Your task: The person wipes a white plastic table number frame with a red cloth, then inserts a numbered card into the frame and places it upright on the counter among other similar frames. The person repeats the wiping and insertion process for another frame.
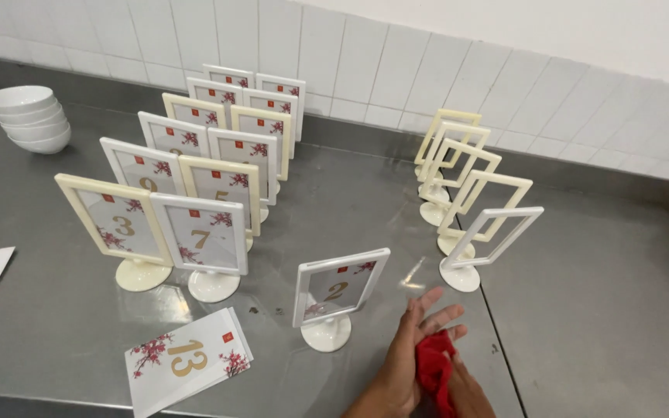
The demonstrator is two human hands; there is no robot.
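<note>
Red cloth, a small crumpled rag, bunched between my two hands at the near edge of the grey steel counter: my left hand lies over it with fingers spread, my right hand cups it from below, mostly out of frame. Just beside them stands a white plastic frame stand with a numbered card, set apart from the two rows of filled stands and the row of empty cream frames, seemingly sorted by state. Loose floral numbered cards lie flat nearby; stacked white bowls sit far left.
</note>
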